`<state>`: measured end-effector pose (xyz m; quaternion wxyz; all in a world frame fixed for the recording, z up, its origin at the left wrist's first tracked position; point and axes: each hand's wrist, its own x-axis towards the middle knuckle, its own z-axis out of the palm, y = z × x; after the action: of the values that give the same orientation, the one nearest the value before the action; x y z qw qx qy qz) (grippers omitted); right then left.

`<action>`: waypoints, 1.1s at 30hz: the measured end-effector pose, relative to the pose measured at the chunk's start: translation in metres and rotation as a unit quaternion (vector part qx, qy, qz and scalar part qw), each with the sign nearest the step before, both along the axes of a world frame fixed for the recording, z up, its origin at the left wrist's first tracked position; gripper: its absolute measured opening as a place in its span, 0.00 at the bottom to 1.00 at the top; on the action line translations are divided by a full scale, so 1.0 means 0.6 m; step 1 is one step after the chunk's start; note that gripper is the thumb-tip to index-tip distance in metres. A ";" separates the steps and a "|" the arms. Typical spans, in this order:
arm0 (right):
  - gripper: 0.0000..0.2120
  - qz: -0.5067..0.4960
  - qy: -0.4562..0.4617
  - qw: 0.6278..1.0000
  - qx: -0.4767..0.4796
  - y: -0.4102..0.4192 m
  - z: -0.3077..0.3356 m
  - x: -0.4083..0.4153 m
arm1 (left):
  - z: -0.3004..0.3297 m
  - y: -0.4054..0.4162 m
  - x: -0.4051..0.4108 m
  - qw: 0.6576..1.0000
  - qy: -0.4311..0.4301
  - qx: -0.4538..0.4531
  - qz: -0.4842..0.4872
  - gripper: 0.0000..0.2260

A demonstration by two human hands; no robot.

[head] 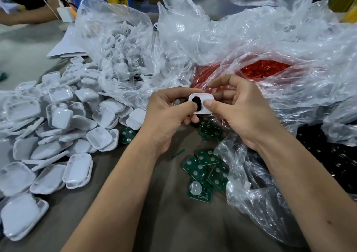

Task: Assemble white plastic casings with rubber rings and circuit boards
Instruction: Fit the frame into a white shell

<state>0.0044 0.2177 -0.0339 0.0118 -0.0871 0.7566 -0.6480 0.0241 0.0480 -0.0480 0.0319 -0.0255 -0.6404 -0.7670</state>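
Observation:
A white plastic casing (204,97) sits between both hands at the middle of the view, with a black rubber piece (196,103) and small red bits showing in it. My left hand (168,114) grips the casing from the left, thumb on the black piece. My right hand (235,108) pinches it from the right, thumb on its edge and index finger raised. Green circuit boards (202,168) lie on the table below the hands. A large heap of white casings (58,128) covers the left side.
Crumpled clear plastic bags (251,39) fill the back and right; one holds red rubber rings (264,70), another white parts (119,44). A smaller clear bag (257,190) lies at lower right. Another person's arm (27,15), a white charger (65,13) and cups stand at far left.

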 end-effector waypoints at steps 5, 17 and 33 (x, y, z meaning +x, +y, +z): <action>0.13 -0.062 0.064 0.994 0.060 -0.006 -0.001 0.001 | -0.003 0.007 -0.001 0.999 -0.001 -0.023 0.042 0.12; 0.10 -0.115 0.119 0.981 0.100 -0.008 -0.003 0.004 | -0.003 0.017 0.000 0.997 -0.001 -0.024 0.071 0.11; 0.14 0.141 0.043 0.989 -0.023 0.047 0.060 0.000 | 0.005 0.001 0.004 0.875 -0.230 0.297 -0.306 0.17</action>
<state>0.0041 0.2460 0.0023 0.0686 -0.2210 0.7212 -0.6529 0.0266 0.0483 -0.0450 -0.3459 -0.0323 -0.3320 -0.8770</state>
